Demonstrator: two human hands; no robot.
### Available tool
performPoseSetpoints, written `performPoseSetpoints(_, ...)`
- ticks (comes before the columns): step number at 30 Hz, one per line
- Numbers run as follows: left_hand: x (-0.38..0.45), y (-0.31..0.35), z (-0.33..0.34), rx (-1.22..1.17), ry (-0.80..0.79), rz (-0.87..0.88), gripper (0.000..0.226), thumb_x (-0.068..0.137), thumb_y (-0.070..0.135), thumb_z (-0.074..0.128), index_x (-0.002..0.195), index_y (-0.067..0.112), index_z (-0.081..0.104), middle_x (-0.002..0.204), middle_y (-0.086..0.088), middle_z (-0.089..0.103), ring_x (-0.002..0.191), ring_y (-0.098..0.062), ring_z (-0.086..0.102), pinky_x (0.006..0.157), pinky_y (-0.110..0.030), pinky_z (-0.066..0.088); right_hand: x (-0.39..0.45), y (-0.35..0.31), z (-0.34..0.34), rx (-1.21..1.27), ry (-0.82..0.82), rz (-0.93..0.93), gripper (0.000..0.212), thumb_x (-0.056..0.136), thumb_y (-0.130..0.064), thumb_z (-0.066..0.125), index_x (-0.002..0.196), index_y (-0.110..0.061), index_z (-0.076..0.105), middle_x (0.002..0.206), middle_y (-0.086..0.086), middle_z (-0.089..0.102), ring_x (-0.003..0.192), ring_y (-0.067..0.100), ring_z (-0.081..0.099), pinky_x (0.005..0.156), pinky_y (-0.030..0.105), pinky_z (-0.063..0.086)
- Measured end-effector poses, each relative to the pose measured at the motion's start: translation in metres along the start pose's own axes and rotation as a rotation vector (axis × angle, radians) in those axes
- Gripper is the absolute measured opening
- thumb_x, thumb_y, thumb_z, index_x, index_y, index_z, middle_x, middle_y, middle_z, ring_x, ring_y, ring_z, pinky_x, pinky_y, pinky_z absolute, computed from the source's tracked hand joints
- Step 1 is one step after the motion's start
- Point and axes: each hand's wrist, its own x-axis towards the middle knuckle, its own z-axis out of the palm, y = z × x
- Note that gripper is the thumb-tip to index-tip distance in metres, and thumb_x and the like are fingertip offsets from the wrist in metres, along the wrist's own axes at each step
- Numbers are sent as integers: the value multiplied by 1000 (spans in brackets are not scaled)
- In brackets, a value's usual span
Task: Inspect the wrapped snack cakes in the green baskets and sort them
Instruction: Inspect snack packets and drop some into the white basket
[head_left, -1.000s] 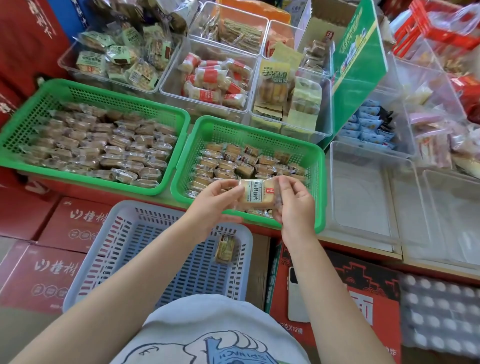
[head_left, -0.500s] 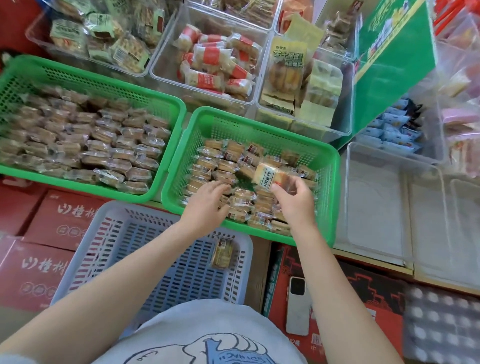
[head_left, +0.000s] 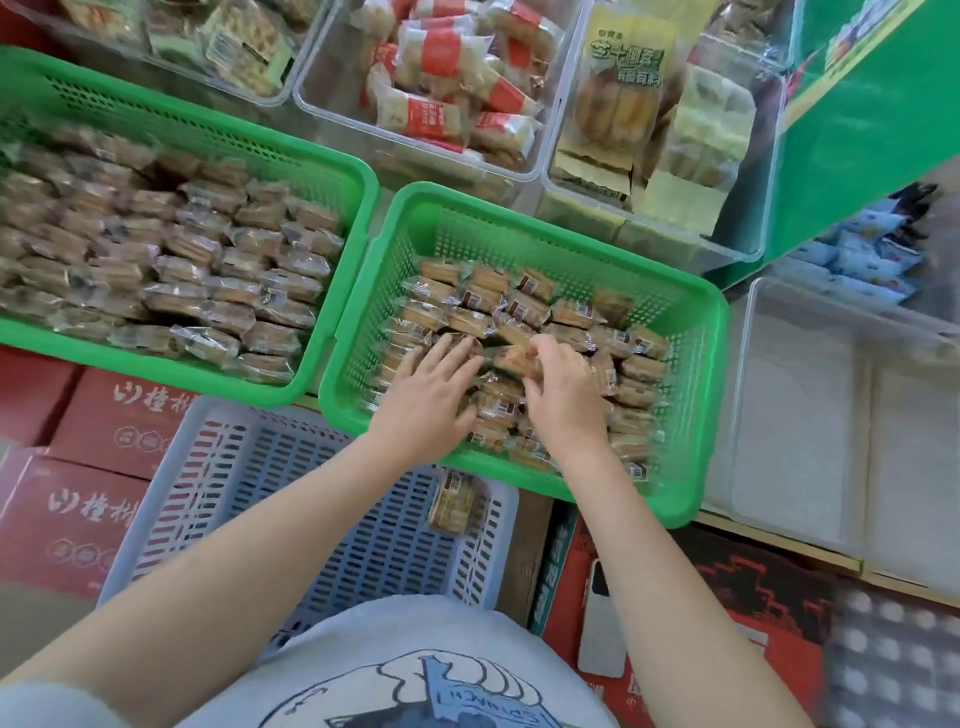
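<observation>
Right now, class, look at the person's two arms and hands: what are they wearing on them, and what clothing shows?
Both forearms are bare, with no sleeves reaching them. The left hand and right hand wear no gloves, and I can make out no watch or bracelet at the wrists. The shirt is pale blue-grey with a printed cartoon graphic in white and blue, outlined dark.

White "山楂树" on red cartons (head_left: 88, 512), other print too blurred.
</observation>
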Motion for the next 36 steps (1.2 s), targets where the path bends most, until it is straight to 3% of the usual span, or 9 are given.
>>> performPoseSetpoints(5, -1, 2, -4, -10, -2, -7, 67, 103, 48, 34, 162, 25, 11, 170, 3, -1, 156, -18, -9, 126, -48, -2, 13, -2, 18, -169, -36, -97, 30, 89, 5, 58, 116, -7, 61, 101, 10, 65, 94, 31, 55, 79, 41, 45)
performPoseSetpoints(11, 4, 3, -2, 7, 3, 2, 71, 102, 51, 34, 162, 28, 1, 170, 0, 3, 156, -21, -4, 124, -50, 2, 15, 4, 25, -309, 7, -115, 17, 81, 5, 64, 93, -4, 73, 92, 15, 60, 85, 36, 55, 67, 37, 38)
performPoseSetpoints(15, 13, 7, -1, 66, 39, -2, 65, 103, 52, 30, 161, 33, 6, 167, -7, 14, 154, -28, 8, 120, -50, 15, 24, -1, 15, -274, -43, -102, 19, 95, -17, 57, 97, -6, 72, 102, 14, 54, 97, 32, 50, 76, 42, 45)
performPoseSetpoints(19, 16, 9, -1, 116, 46, 2, 59, 105, 55, 23, 160, 33, 17, 170, -8, -3, 156, -28, -5, 121, -53, 9, 44, -6, 10, -148, 31, -33, 21, 96, -10, 56, 116, -3, 61, 110, 14, 56, 103, 31, 53, 81, 42, 50)
performPoseSetpoints(22, 17, 7, 0, 97, 44, 24, 60, 105, 55, 21, 160, 31, 19, 168, -3, -18, 153, -23, -21, 122, -54, 1, 57, -6, 10, -182, -29, 33, 26, 98, -15, 57, 123, -6, 55, 118, 12, 55, 110, 29, 52, 81, 39, 49)
performPoseSetpoints(27, 19, 6, 2, 76, -9, 10, 60, 105, 54, 23, 161, 33, 15, 169, -1, -13, 156, -24, -11, 121, -55, 7, 61, -6, 15, -267, -55, 81, 19, 97, -10, 59, 115, -6, 56, 116, 12, 54, 106, 29, 55, 75, 38, 49)
performPoseSetpoints(31, 20, 6, 2, 66, -15, 1, 59, 105, 54, 23, 160, 34, 16, 169, -1, -10, 156, -24, -8, 120, -55, 9, 61, -7, 14, -303, -48, 88, 15, 96, -5, 56, 111, -5, 57, 113, 11, 55, 102, 28, 56, 68, 33, 41)
performPoseSetpoints(36, 20, 7, 2, 70, -16, -4, 58, 105, 54, 24, 159, 34, 16, 170, -1, -9, 156, -24, -8, 119, -54, 9, 58, -10, 16, -280, -69, 135, 18, 96, -4, 55, 113, -5, 57, 119, 12, 54, 110, 28, 52, 78, 36, 46)
